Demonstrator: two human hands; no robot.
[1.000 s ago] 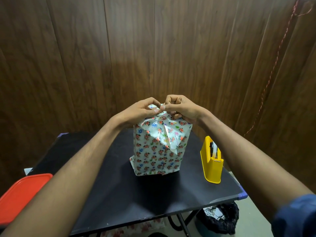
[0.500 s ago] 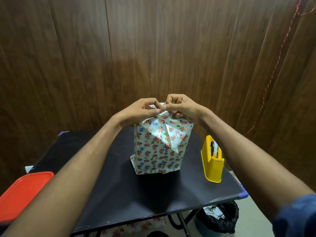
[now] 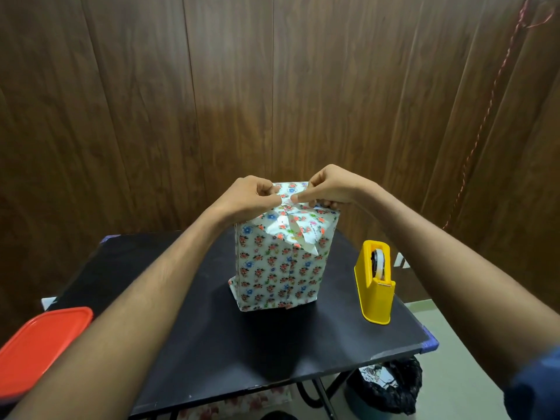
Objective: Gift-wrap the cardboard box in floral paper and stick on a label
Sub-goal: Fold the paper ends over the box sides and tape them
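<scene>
Pinching point: both hands meet at the top of the wrapped box (image 3: 280, 262), fingers curled tight on the paper's loose upper flaps.
Left hand (image 3: 251, 197): thumb and forefinger nip a small fold of floral paper (image 3: 292, 192) at the top's middle, the other fingers tucked in; likely steadying the fold so it cannot spring open.
Right hand (image 3: 325, 189): forefinger stretched toward the left hand's pinch, the rest curled over the right part of the top, gripping paper; whether a strip of tape lies under the fingertip, I cannot tell.
Box position: it stands upright on end, mid-table, slightly toward the far side, which puts the open end up where both hands can reach it.
Paper: glossy white sheet with small red and blue flowers; smooth on the near face, creased into a triangular flap just below the top, with a small loose corner jutting at the base on the left.
Stage: sides look covered and the top is being closed; no label shows on any visible face.
Tape dispenser (image 3: 375, 281): yellow plastic, wedge-shaped, roll visible inside; it sits just right of the box, handy for the right hand.
Table (image 3: 188, 328): matte black, flat top.
Red lid (image 3: 39, 350): rounded plastic, at the near left edge.
Bin bag (image 3: 391, 386): crinkled black, under the table's right side.
</scene>
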